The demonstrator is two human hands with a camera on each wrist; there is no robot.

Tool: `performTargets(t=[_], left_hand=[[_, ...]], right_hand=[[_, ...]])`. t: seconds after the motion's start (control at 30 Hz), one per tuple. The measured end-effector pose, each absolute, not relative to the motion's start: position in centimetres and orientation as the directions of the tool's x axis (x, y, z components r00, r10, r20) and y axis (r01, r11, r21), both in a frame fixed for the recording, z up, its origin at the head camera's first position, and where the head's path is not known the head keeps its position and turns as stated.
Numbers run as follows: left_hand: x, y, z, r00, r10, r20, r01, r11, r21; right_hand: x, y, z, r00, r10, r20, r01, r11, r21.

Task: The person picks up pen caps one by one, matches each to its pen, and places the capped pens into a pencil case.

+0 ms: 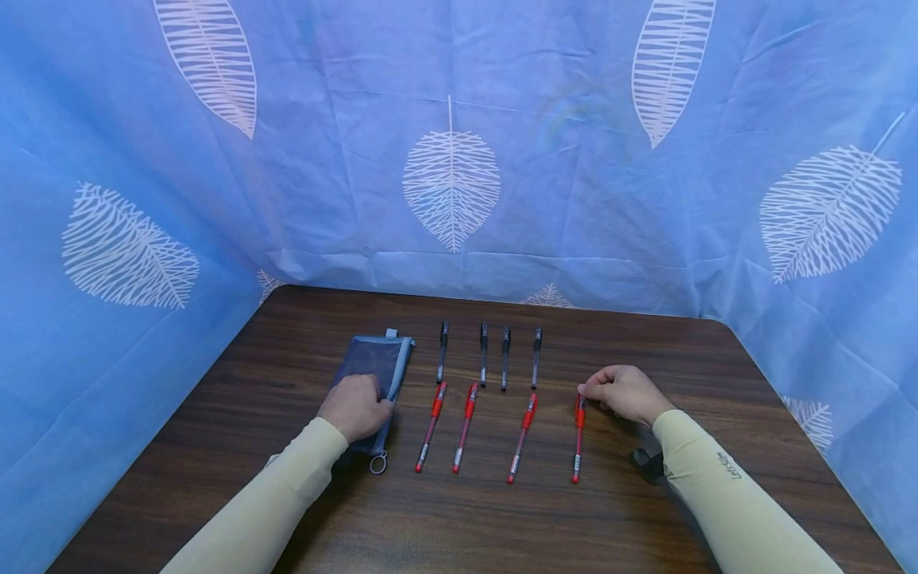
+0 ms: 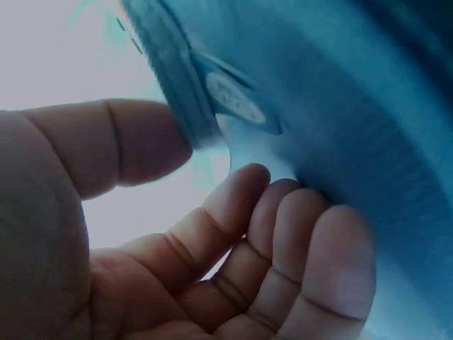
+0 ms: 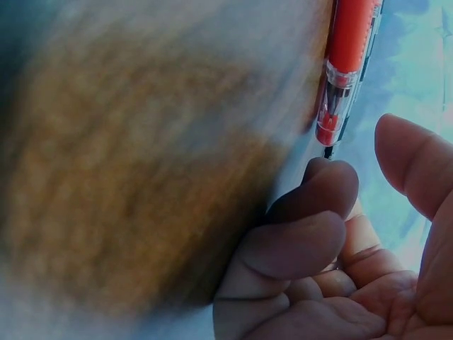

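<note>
My left hand [image 1: 355, 406] rests on a blue mesh zip pouch [image 1: 366, 356] lying on the table. In the left wrist view, its thumb touches the zipped edge [image 2: 166, 67]; the bent fingers [image 2: 340, 255] lie against the pouch, with a gap between thumb and forefinger. My right hand [image 1: 625, 392] is at the capped end of the rightmost red pen [image 1: 578, 438]. In the right wrist view, the thumb [image 3: 410, 159] stands apart from the fingers, and the red pen's end [image 3: 354, 35] is just beyond the fingertips. Several red pens, including one beside the pouch [image 1: 430, 430], lie in a row.
Several black pens, one at the left end [image 1: 442, 351] and one at the right [image 1: 537, 357], form a row behind the red ones. A metal ring [image 1: 378, 463] hangs off the pouch. Blue leaf-print cloth [image 1: 545, 199] surrounds the dark wooden table [image 1: 502, 526].
</note>
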State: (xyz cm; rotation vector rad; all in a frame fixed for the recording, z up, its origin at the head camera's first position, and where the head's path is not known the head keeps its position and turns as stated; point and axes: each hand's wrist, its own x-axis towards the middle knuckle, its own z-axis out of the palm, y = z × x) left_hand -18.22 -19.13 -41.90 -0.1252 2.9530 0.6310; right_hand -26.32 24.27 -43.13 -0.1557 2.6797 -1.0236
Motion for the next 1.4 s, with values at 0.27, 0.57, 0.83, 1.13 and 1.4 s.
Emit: performTargets(t=[0.27, 0.57, 0.83, 1.13, 1.4], left_hand=[[-18.1, -19.3, -41.7, -0.988, -0.069, -0.136, -0.121, 0.899, 0.422], [-18.1, -19.4, -41.8, -0.988, -0.087, -0.125, -0.132, 0.898, 0.420], [-17.7, -19.5, -42.1, -0.996, -0.067, -0.060, -0.086, 0.913, 0.400], [-17.4, -20.2, -41.9, -0.999, -0.053, -0.009, -0.052, 0.911, 0.409], [-17.5, -20.4, -41.9, -0.996, -0.069, -0.063, -0.091, 0.876, 0.474]], right_hand=[[-26.3, 24.3, -43.0, -0.959, -0.204, -0.199, -0.015, 0.735, -0.678], [-26.2, 24.2, -42.7, -0.958, -0.201, -0.205, -0.008, 0.732, -0.682], [-26.2, 24.3, -43.0, -0.959, -0.190, -0.212, 0.004, 0.734, -0.679], [-26.1, 24.1, -43.0, -0.961, -0.179, -0.209, 0.006, 0.743, -0.669], [-26.2, 24.2, -42.5, -0.962, -0.183, -0.203, -0.002, 0.746, -0.666]])
